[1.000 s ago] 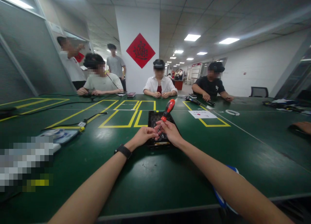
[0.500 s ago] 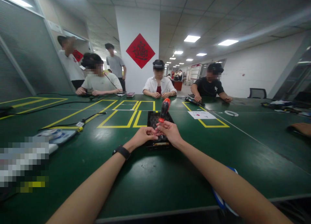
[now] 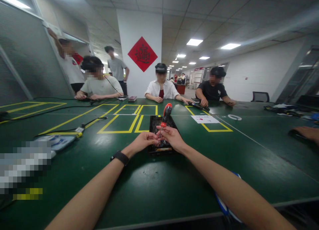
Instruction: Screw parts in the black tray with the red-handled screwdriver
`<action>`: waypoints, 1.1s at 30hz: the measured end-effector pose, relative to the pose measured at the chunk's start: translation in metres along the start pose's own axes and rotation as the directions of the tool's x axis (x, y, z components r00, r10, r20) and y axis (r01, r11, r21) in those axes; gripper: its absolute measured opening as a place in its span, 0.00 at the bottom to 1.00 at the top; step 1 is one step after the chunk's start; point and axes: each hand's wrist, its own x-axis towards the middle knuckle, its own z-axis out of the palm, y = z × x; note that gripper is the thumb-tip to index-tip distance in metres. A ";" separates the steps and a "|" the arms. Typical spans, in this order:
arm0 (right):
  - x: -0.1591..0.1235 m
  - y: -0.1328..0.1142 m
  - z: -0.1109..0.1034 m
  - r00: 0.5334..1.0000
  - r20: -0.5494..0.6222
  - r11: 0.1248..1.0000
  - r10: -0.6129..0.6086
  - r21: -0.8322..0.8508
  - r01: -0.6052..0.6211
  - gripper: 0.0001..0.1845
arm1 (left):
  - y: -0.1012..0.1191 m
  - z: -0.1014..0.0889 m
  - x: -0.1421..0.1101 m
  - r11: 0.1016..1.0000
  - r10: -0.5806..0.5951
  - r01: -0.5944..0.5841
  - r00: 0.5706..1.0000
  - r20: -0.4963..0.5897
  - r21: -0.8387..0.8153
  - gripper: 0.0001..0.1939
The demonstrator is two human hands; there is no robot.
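Over the black rectangular tray (image 3: 152, 121) at mid-counter, the red-and-black-handled screwdriver (image 3: 165, 114) is held w/ handle up and thin metal shaft pointing down toward the hands. The right hand (image 3: 172, 137) is closed round the lower shaft, just under the red collar. The left hand (image 3: 142, 142), w/ a black wristband (image 3: 120, 157) on that arm, is pinched at the tip end, fingertips meeting the right hand's; whether a bit or screw is held there can't be told, too small.

Vs. 1 s ago the handle has been brought from a clear rightward lean to nearly upright, and the black side of the grip is now turned more to the camera, so the tool looks to have been rotated about its shaft. Both hands have been kept in the same spot over the tray's near end. Judged from that: work at the tip is ongoing, prob. a fitting or twisting action, not finished.

Tray contents are dark and unclear. On the green counter (image 3: 154, 186) yellow taped boxes (image 3: 117, 122) lie beyond the tray, a white paper sheet (image 3: 206, 119) to the right, a white tape ring (image 3: 234, 117) further right. Other people are seated at the far edge, hands on the counter, well apart from this work.
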 end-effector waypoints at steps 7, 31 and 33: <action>0.000 -0.001 0.003 1.000 -0.026 0.999 -0.005 -0.039 0.004 0.16 | -0.004 0.004 0.001 1.000 0.008 -0.009 0.999 -0.038 -0.018 0.13; 0.000 0.000 0.004 0.997 -0.035 0.997 -0.066 -0.054 0.064 0.14 | -0.008 0.004 0.002 0.999 0.036 -0.036 0.999 -0.006 0.035 0.14; 0.001 0.000 0.004 0.997 -0.038 0.997 -0.067 -0.045 0.065 0.14 | -0.005 0.004 0.001 0.998 0.045 -0.046 0.999 0.013 0.038 0.13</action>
